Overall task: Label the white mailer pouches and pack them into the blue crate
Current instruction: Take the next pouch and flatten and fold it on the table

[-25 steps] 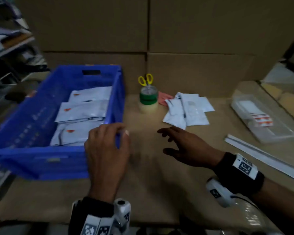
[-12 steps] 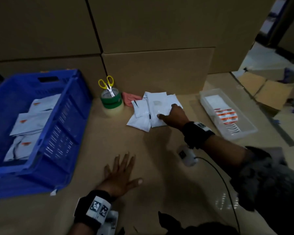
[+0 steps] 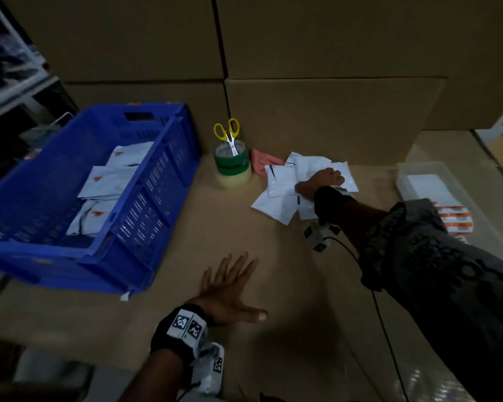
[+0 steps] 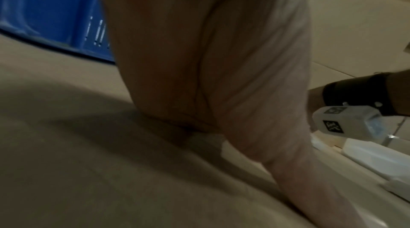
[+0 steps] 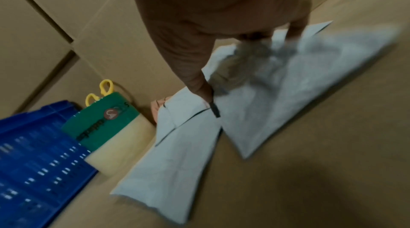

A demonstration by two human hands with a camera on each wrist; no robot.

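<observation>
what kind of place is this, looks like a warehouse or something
Probably a warehouse packing station: stacked cardboard cartons wall in the bench, a blue crate holds labelled mailer pouches, and a clear tray of labels sits to the right.

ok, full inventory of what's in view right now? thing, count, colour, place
crate: one, blue, left on the table
pouches in crate: several, white
loose pouches: small pile, white, table centre
tape rolls: stacked, green on clear, beside the crate
scissors: one, yellow handles, standing in the rolls
pink item: one, behind the pile
clear tray: one, right, holds label sheets
cardboard boxes: stacked behind
left hand: flat on the table
right hand: grips a loose pouch
</observation>
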